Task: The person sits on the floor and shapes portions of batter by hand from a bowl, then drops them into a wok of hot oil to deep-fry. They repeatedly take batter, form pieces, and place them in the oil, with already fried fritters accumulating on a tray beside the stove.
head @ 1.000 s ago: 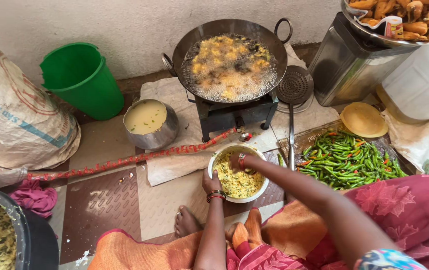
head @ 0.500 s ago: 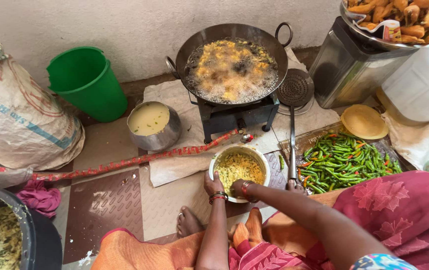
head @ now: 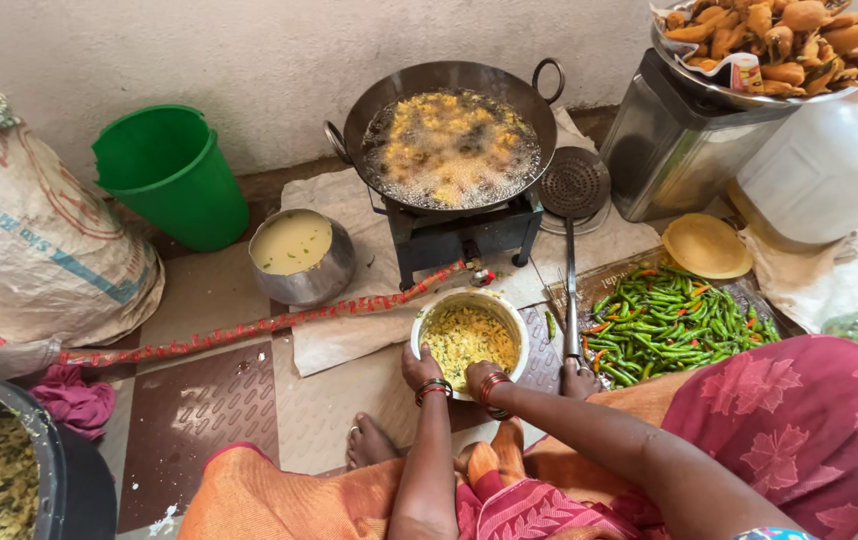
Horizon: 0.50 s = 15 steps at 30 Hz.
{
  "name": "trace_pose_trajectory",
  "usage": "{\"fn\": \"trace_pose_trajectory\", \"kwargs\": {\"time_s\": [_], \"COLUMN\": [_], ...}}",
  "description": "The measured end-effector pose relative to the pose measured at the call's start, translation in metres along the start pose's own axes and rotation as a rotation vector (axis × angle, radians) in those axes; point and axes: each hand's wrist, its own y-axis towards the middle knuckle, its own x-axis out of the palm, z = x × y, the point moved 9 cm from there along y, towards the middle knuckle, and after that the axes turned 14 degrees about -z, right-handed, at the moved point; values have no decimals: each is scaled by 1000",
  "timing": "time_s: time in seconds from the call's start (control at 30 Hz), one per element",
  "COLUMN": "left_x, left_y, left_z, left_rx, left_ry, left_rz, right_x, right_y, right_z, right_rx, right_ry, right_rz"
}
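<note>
A steel bowl point(head: 512, 312) of yellow chopped mix stands on the floor in front of my crossed legs. My left hand point(head: 417, 366) grips its near left rim; red bangles sit on that wrist. My right hand point(head: 477, 376) lies on the near rim beside it, fingers curled over the edge. Just beyond the bowl, a black wok point(head: 449, 150) of fritters bubbles in oil on a small stove point(head: 459, 236).
A skimmer ladle point(head: 573, 185) lies right of the stove, next to a heap of green chillies point(head: 674, 320). A steel pot of batter point(head: 294, 250), a green bucket point(head: 174, 175) and a sack point(head: 29, 240) stand left. Fried chillies point(head: 769, 35) top a tin at back right.
My right hand has drawn back from over the mix to the bowl's near rim. The left hand has stayed on the rim.
</note>
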Motion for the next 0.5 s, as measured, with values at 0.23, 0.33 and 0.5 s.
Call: {"fn": "trace_pose_trajectory", "kwargs": {"time_s": [0.23,0.33,0.5], "left_x": [-4,-5,-7], "left_y": [-2,-2,-1], "left_z": [3,3,3], "left_rx": [22,36,65], "left_ry": [11,-1,-5], "left_rz": [44,50,75], "right_x": [-13,-36,-24], "right_y": [0,7,-3], "right_z": [4,17,8], "right_rx": [-413,-205,8], "right_ry": [-58,-319,271], "right_rz": [-241,-53,33]}}
